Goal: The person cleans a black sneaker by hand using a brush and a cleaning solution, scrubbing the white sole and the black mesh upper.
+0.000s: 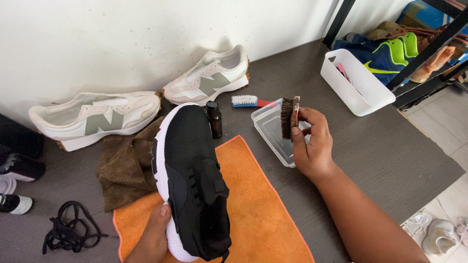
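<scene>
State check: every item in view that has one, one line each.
Black shoe: unlaced, on its side, held by left hand.
Brush: gripped in right hand, over clear tub.
Bottle: upright, capped.
Laces: loose pile.
Orange cloth: spread flat.
Brown cloth: crumpled.
White bin: open.

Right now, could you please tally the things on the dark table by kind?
Shoes: 3, one black shoe in the left hand, two cream shoes
Brushes: 2, wooden brush in the right hand, blue-handled brush
Cloths: 2, orange cloth, brown cloth
Dark bottle: 1
Total: 8
</scene>
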